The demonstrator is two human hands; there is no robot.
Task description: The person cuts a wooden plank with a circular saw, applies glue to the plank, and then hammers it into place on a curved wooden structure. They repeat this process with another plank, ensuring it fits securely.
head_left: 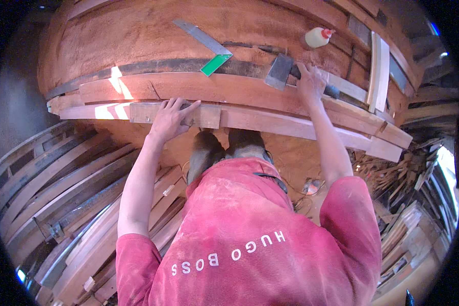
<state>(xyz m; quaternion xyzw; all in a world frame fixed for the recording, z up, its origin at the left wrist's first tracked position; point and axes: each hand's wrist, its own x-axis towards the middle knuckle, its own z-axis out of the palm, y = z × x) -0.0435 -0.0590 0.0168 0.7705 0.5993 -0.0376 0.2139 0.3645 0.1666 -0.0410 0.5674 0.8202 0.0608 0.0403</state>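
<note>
At the near edge of the workbench, my left hand (171, 120) grips a short wooden board (207, 117), its fingers over the top edge and one digit stretched to the right. The board lies against a long strip of wood. Farther right, my right hand (311, 81) is closed around the handle of a hatchet (279, 72), whose broad dark metal head lies on the bench, pointing left. Part of the handle is hidden under my fingers. Beyond my hands lies a try square (215, 65) with a green stock and a steel blade.
A white bottle with a red cap (317, 37) lies on the dusty workbench (127, 41). Long planks (188, 86) run along its near edge, and pale strips (379, 71) cross at the right. Stacked timber (61, 188) fills the left floor; wood scraps (398, 178) are piled at the right.
</note>
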